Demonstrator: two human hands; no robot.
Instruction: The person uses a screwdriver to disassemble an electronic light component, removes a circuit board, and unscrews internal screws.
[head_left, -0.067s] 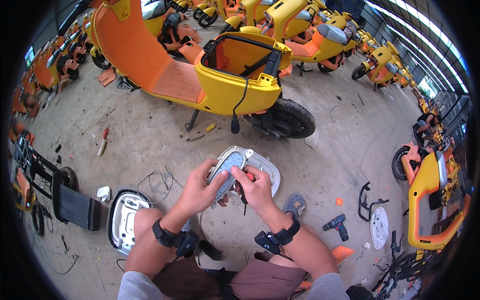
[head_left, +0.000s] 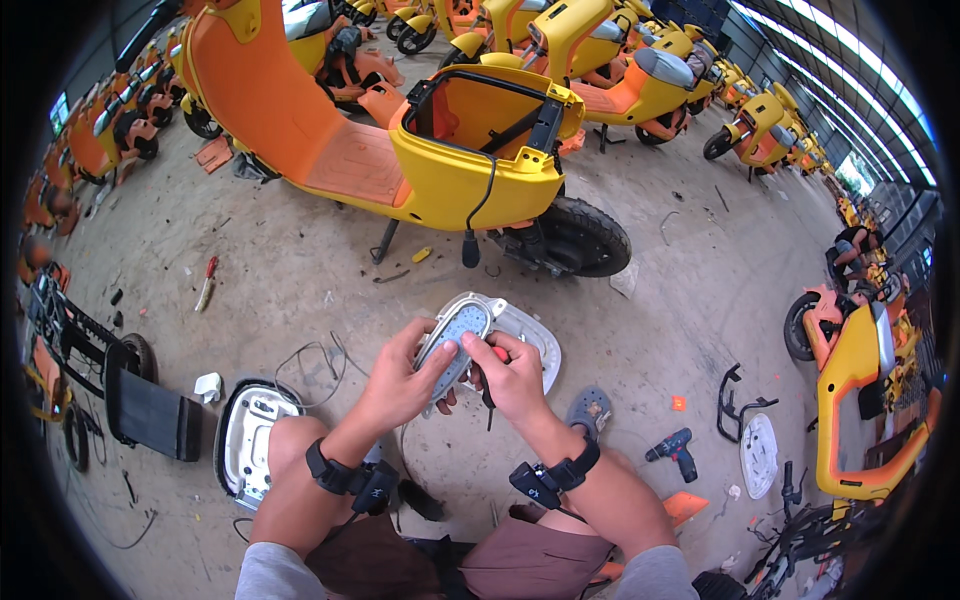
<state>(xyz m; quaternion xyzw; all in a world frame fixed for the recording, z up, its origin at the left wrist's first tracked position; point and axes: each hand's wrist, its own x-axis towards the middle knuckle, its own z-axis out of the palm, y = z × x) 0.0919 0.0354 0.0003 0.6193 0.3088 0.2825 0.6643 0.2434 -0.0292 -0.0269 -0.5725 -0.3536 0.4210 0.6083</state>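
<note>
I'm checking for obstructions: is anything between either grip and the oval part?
Nothing visible blocks them. The left grip holds the oval part; the right grip has its thumb upon it and a red-and-black tool beside it.

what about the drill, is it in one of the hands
No, the drill lies on the floor, while the left hand and right hand both touch the oval part.

Ahead, a scooter (head_left: 470,195); nearer, between left hand (head_left: 403,378) and right hand (head_left: 513,378), a panel (head_left: 465,321) above a shell (head_left: 546,348); on the floor (head_left: 300,260), a screwdriver (head_left: 210,270) leftward, a cordless drill (head_left: 676,446) rightward, left of a cover (head_left: 760,457).
</note>
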